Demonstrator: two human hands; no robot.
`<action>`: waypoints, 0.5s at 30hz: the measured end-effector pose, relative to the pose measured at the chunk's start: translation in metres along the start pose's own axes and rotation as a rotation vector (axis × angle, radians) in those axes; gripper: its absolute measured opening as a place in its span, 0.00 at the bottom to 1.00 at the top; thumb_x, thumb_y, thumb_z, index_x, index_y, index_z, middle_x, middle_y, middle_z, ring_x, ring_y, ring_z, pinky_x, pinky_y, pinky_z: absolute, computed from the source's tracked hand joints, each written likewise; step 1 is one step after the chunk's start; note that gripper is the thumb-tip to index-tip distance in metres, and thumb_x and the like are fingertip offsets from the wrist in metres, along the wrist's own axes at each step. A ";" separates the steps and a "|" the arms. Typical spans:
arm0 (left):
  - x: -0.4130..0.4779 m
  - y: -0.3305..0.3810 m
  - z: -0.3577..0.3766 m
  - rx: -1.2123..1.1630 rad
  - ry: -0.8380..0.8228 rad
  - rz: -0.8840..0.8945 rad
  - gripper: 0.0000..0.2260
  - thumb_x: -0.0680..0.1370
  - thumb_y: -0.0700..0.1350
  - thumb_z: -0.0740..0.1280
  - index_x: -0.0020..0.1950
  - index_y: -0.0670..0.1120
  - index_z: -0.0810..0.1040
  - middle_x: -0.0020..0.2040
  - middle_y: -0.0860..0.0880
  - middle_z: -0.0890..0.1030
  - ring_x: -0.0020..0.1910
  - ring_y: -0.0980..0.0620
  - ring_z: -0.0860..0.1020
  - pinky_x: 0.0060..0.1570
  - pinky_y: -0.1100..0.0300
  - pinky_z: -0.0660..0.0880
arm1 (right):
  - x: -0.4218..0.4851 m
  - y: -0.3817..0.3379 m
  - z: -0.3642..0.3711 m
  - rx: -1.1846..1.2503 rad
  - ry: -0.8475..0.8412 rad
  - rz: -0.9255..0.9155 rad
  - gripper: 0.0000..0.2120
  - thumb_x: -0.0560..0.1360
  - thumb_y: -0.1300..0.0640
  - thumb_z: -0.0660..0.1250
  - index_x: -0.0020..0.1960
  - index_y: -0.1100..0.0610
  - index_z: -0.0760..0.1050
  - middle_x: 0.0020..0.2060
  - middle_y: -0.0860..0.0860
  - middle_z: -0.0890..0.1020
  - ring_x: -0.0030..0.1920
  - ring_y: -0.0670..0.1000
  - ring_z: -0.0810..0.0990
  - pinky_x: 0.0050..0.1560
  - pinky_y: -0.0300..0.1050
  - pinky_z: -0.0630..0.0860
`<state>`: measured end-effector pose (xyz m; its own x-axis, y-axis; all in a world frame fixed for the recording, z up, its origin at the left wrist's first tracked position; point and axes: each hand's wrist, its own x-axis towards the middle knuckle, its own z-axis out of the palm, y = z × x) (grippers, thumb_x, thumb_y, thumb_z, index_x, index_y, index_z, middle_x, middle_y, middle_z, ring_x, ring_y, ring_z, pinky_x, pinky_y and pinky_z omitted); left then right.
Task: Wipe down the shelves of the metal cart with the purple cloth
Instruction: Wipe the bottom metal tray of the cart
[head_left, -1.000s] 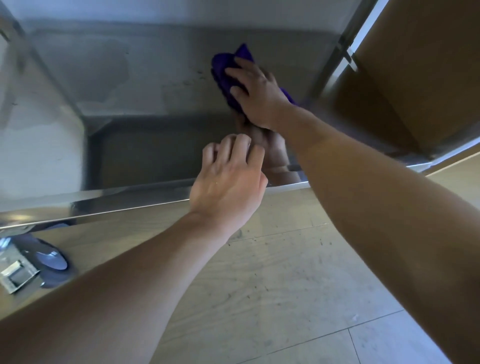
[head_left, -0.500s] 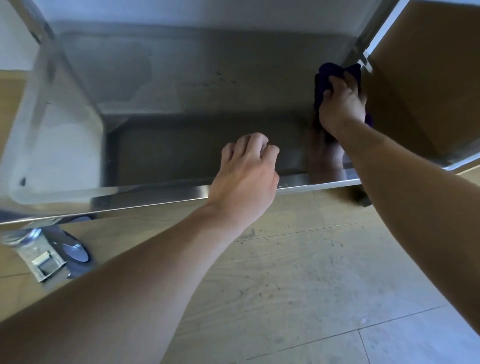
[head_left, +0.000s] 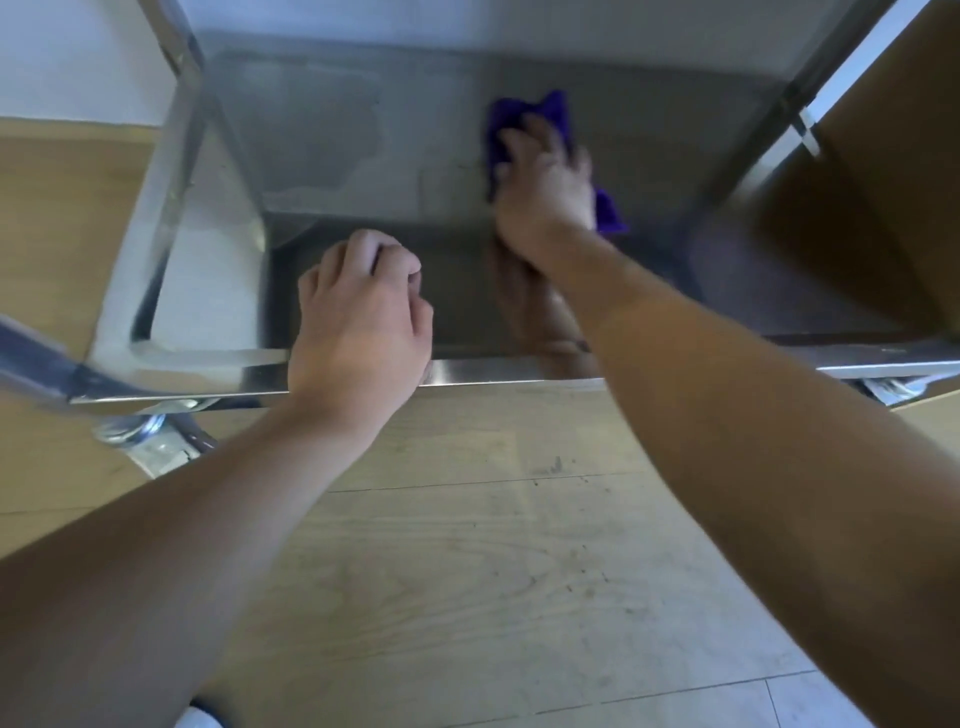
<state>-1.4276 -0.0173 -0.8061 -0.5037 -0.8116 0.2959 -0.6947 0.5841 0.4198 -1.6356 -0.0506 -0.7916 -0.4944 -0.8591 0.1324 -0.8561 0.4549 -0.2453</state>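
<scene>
The metal cart's low shelf (head_left: 337, 140) is a shiny steel tray with raised sides. The purple cloth (head_left: 550, 111) lies crumpled on it, right of the middle and toward the back. My right hand (head_left: 545, 197) presses down on the cloth with spread fingers, and purple shows beyond the fingertips and beside the wrist. My left hand (head_left: 358, 332) sits on the shelf's front rim (head_left: 493, 371), left of the middle, with its fingers curled over the edge. A paler patch shows on the steel at the back left.
Steel posts rise at the back left (head_left: 176, 62) and back right (head_left: 769, 119) corners. A caster wheel (head_left: 130, 431) sits under the front left corner. A brown board (head_left: 872, 182) stands close on the right. Wooden floor (head_left: 493, 545) lies in front of the cart.
My right hand has slid the cloth left, from the shelf's back right corner to near the middle. My left hand stays on the front rim, its fingers more curled.
</scene>
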 end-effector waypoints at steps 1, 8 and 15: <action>0.001 0.003 -0.001 -0.005 0.006 -0.003 0.10 0.75 0.43 0.57 0.47 0.44 0.76 0.55 0.46 0.75 0.58 0.44 0.73 0.59 0.47 0.69 | -0.007 -0.026 0.002 0.012 -0.028 -0.118 0.20 0.81 0.54 0.54 0.72 0.52 0.66 0.76 0.48 0.61 0.76 0.51 0.56 0.74 0.47 0.53; 0.000 0.005 -0.001 0.008 -0.010 0.009 0.08 0.76 0.41 0.59 0.49 0.44 0.76 0.55 0.46 0.74 0.59 0.44 0.72 0.61 0.48 0.68 | 0.008 0.003 0.007 0.089 -0.027 -0.208 0.20 0.81 0.55 0.54 0.73 0.49 0.66 0.76 0.49 0.62 0.74 0.53 0.62 0.71 0.45 0.58; 0.000 0.006 0.000 0.071 -0.006 0.034 0.11 0.76 0.43 0.56 0.50 0.43 0.77 0.55 0.44 0.75 0.56 0.42 0.73 0.59 0.47 0.69 | 0.002 0.079 -0.017 0.099 0.045 0.211 0.21 0.81 0.56 0.53 0.73 0.49 0.66 0.76 0.47 0.60 0.73 0.57 0.62 0.69 0.44 0.59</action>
<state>-1.4317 -0.0133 -0.8031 -0.5309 -0.7913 0.3034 -0.7117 0.6107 0.3472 -1.7068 -0.0122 -0.7940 -0.6690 -0.7350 0.1104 -0.7153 0.5963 -0.3643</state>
